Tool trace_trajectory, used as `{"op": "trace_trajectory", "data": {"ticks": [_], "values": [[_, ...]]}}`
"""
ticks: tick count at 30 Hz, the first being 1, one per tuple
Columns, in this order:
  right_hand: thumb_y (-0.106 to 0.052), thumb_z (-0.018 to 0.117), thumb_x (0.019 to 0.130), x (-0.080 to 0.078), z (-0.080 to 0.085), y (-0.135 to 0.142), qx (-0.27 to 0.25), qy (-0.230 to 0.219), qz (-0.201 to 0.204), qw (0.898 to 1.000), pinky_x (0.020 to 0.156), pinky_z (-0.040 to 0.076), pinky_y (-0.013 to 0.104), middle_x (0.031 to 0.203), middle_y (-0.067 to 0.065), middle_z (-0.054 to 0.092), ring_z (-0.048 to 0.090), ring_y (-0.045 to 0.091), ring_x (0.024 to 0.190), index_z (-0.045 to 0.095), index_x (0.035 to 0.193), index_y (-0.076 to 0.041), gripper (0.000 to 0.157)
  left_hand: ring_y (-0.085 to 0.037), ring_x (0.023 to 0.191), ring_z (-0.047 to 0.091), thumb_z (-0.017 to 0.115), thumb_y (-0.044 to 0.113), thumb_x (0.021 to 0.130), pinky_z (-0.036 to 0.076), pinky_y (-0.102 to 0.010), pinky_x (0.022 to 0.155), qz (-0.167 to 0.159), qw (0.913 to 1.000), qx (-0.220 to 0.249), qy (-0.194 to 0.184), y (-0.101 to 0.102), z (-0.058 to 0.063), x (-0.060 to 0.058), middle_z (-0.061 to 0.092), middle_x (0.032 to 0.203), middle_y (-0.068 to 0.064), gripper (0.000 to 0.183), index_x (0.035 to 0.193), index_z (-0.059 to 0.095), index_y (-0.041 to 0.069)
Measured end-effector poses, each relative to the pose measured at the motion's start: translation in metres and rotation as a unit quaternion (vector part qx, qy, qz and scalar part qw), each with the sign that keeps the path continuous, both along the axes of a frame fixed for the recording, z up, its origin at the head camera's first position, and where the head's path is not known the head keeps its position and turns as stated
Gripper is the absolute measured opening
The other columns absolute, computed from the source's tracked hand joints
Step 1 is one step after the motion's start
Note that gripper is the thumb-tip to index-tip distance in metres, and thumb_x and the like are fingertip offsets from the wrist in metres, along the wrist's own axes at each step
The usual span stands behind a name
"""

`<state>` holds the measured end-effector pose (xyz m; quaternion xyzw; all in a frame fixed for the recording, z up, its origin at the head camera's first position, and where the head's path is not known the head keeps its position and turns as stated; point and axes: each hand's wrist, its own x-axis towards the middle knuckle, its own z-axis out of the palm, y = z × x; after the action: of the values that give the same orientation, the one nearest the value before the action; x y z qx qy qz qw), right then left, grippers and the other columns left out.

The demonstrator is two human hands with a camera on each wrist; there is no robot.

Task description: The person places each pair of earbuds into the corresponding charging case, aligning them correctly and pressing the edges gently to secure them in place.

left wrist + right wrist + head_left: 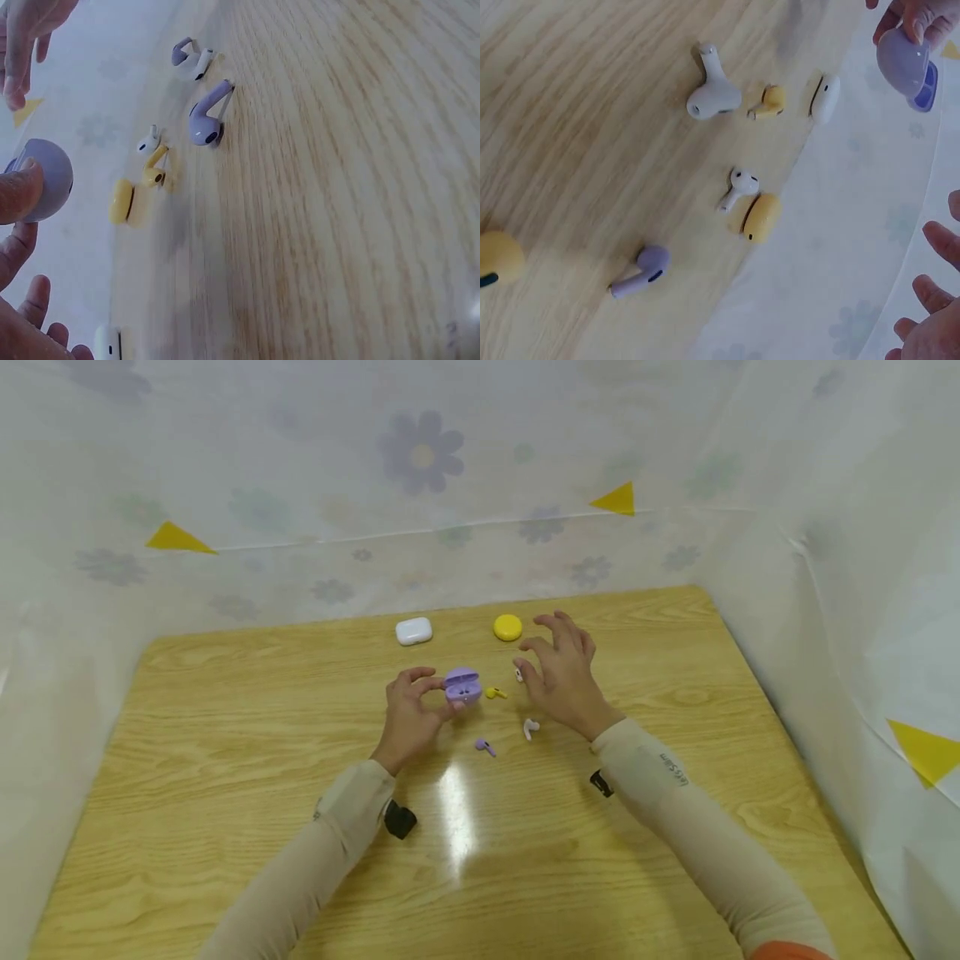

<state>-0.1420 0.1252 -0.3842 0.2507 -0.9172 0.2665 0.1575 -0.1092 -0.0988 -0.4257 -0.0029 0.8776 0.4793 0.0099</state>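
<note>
My left hand (411, 717) grips a purple earbud case (462, 692) between thumb and fingers, raised off the table with its lid flipped up. The thumb presses on the rounded case (52, 180) in the left wrist view. To the right, my right hand (564, 681) hovers with fingers spread and bent, holding nothing. Below and between the hands lie a yellow earbud (492, 693), a purple earbud (484, 746) and a white earbud (530, 727). Another white earbud (518, 675) is partly hidden by the right thumb. A second purple earbud (641, 271) shows in the right wrist view.
At the table's back stand a closed white earbud case (414, 631) and a round yellow case (507, 627). One more yellow earbud (499, 259) appears at the right wrist view's edge. A flower-printed sheet (420, 452) hangs behind the wooden table (240, 718).
</note>
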Motion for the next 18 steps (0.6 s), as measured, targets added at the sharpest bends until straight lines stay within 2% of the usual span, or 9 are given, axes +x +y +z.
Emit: {"op": "trace_trajectory", "data": {"ticks": [12, 18], "values": [[-0.020, 0.055, 0.086, -0.006, 0.018, 0.023, -0.050, 0.025, -0.054, 0.997, 0.099, 0.008, 0.060, 0.127, 0.016, 0.042, 0.024, 0.036, 0.131, 0.061, 0.092, -0.002, 0.020, -0.032, 0.123, 0.028, 0.072, 0.026, 0.073, 0.019, -0.048, 0.103, -0.003, 0.9998, 0.006, 0.018, -0.002, 0.003, 0.001, 0.046, 0.127, -0.011, 0.033, 0.096, 0.065, 0.005], [-0.019, 0.056, 0.086, 0.001, 0.009, 0.018, -0.043, 0.028, -0.041, 0.998, 0.097, 0.010, 0.058, 0.126, 0.016, 0.043, 0.027, 0.036, 0.129, 0.062, 0.089, -0.004, 0.016, -0.032, 0.123, 0.029, 0.073, 0.026, 0.073, 0.020, -0.048, 0.103, 0.002, 0.9997, 0.008, 0.024, -0.003, 0.001, 0.001, 0.046, 0.127, -0.012, 0.033, 0.097, 0.065, 0.005]]}}
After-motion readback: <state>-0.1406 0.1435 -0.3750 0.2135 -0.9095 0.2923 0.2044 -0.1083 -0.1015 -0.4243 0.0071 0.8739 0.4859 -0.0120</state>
